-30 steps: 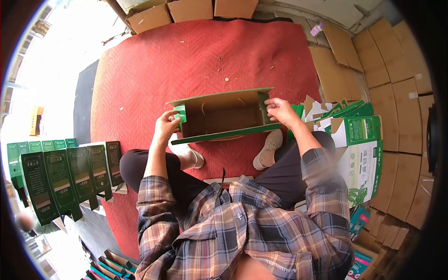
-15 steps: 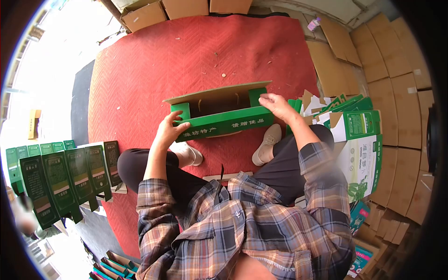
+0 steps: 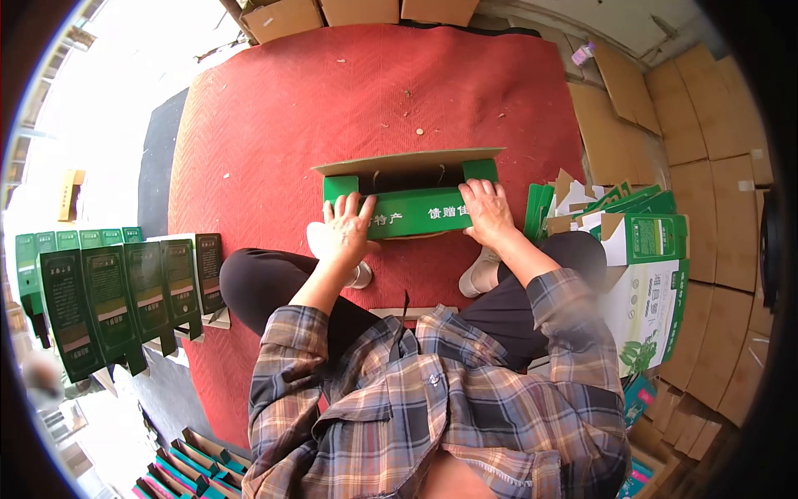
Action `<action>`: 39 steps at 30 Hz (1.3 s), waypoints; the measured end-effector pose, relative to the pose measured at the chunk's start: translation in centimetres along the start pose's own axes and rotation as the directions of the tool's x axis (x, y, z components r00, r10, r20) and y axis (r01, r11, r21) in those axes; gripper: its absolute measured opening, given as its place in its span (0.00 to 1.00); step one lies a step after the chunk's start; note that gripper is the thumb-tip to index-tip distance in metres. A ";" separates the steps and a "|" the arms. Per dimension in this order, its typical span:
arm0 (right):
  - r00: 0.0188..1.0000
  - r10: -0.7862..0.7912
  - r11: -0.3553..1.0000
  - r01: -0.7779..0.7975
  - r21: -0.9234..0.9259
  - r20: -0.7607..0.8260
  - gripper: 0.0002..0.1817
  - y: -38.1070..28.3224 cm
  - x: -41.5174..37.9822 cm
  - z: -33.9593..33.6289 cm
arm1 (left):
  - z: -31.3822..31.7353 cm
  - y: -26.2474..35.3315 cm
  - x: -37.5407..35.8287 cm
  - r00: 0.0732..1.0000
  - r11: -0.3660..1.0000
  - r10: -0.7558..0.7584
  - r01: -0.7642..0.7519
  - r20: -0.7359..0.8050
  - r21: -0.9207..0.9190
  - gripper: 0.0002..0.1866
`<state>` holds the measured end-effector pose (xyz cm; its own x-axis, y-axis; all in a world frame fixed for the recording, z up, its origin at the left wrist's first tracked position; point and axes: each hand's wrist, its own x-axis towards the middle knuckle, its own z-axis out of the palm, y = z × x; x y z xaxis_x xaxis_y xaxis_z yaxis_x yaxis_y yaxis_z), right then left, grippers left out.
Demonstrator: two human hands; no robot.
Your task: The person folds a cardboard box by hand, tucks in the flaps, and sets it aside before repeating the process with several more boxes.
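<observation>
A green cardboard gift box (image 3: 416, 212) with white Chinese lettering lies between my feet, its brown back flap (image 3: 416, 160) raised. Two cord loops show in the dark inside. Over the left end of the lettered front panel lies my left hand (image 3: 347, 229), fingers stretched out and covering some characters. My right hand (image 3: 488, 212) rests flat on the right end of that panel, fingers extended over its top edge. Both palms touch the box without wrapping round it. The thumbs point inward.
Standing green boxes (image 3: 133, 287) line the left side. On my right are a pile of flat green cartons (image 3: 632, 208) and a white printed box (image 3: 648, 316). Brown cartons (image 3: 690, 183) are stacked farther right. A red mat (image 3: 374, 100) covers the floor.
Both hands have come down from the box's end corners onto its front panel, flattening against it. The panel now tilts lower. The whole view has shifted slightly.
</observation>
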<state>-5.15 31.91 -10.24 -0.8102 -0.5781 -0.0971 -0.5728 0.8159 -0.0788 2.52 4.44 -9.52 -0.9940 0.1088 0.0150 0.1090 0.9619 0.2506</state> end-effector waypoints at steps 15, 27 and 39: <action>0.999 -0.023 0.999 0.021 0.034 0.050 0.39 0.3 0.1 -0.1 | -0.2 -0.5 1.0 0.982 1.000 0.000 -0.002 0.189 0.010 0.46; 0.993 -0.019 0.993 0.032 -0.112 0.117 0.55 -0.1 -0.3 2.1 | 1.7 -1.3 0.8 0.994 0.996 0.045 -0.038 0.099 -0.076 0.55; 0.989 0.013 1.000 -0.014 0.007 0.151 0.56 0.2 0.8 1.8 | -0.6 -1.4 1.3 0.973 0.995 -0.052 0.033 0.225 0.090 0.41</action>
<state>-5.75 31.60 -12.14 -0.7897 -0.5619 -0.2464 -0.5601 0.8241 -0.0841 1.11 3.05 -9.25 -0.9699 0.1118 -0.2163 0.0771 0.9837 0.1627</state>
